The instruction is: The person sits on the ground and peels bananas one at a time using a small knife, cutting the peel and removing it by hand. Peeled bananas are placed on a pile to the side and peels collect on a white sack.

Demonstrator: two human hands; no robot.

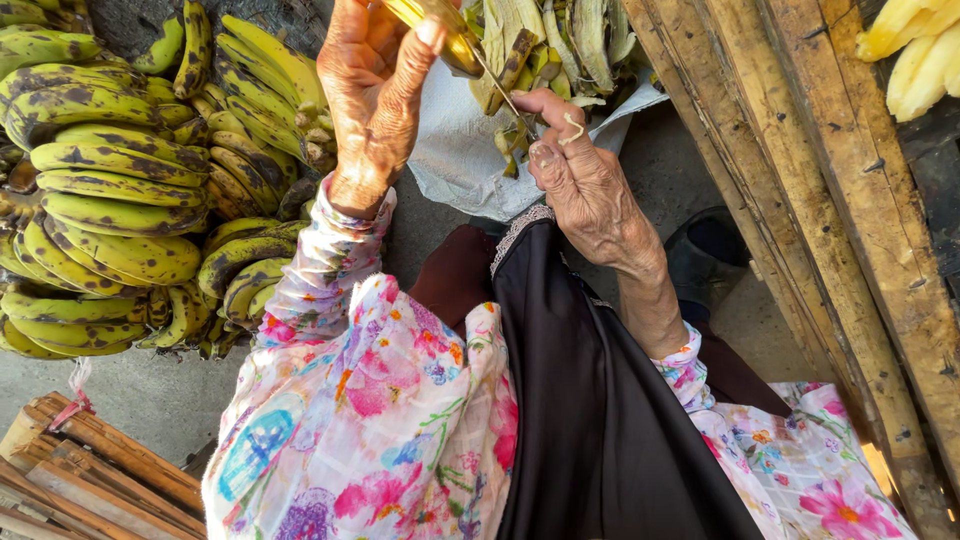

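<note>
Hands up at frame top. I see left hand [370, 95], fingers pinched on a partly peeled banana [440, 30], cut off by the upper edge. Right hand [580, 170] has fingers clenched on a thin knife [500, 88], blade touching the banana. Peel pile [560, 40] on white sack [470, 150] just behind. Banana bunches [110, 180] crowd left, wooden planks [820, 200] right; open floor only between.
</note>
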